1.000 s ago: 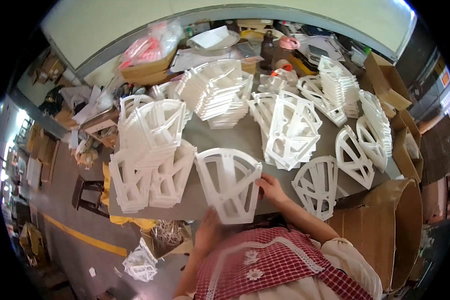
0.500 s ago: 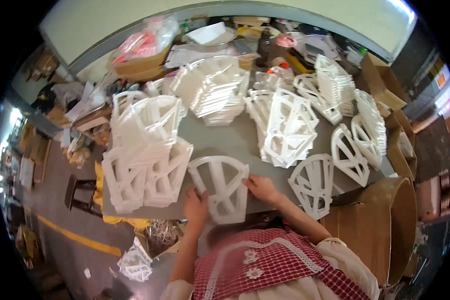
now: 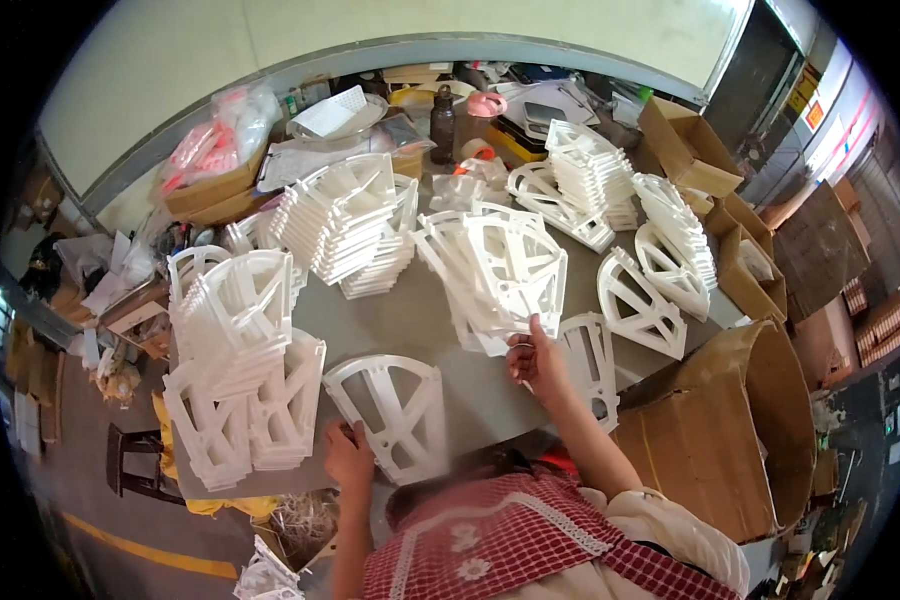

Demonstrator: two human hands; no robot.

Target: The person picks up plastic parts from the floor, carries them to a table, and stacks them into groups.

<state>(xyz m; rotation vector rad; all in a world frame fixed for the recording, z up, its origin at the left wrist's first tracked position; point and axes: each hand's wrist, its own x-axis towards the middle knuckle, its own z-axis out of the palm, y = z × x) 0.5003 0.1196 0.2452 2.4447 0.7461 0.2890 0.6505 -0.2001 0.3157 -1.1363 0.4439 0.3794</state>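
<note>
A fan-shaped white plastic frame [image 3: 432, 415] lies at the front edge of the grey table, pointed end toward me. My left hand [image 3: 350, 458] is at its lower left edge, fingers curled against it. My right hand [image 3: 540, 365] has reached the middle pile of white frames [image 3: 510, 265], fingers closing on the near lower edge of a frame there. Its fingertips are partly hidden. Just right of that wrist lies another single white frame [image 3: 600, 365], partly covered by my forearm.
Stacks of white frames stand at the left [image 3: 235, 320], back [image 3: 345, 215] and right [image 3: 675, 235]. A dark bottle [image 3: 443, 125] and papers line the back. Cardboard boxes [image 3: 710, 430] crowd the right side. A dark stool [image 3: 140, 460] stands on the floor at left.
My right hand has left the front frame and moved up to the middle pile. The left hand stays by the front frame. The view has shifted, so the table sits lower and further left.
</note>
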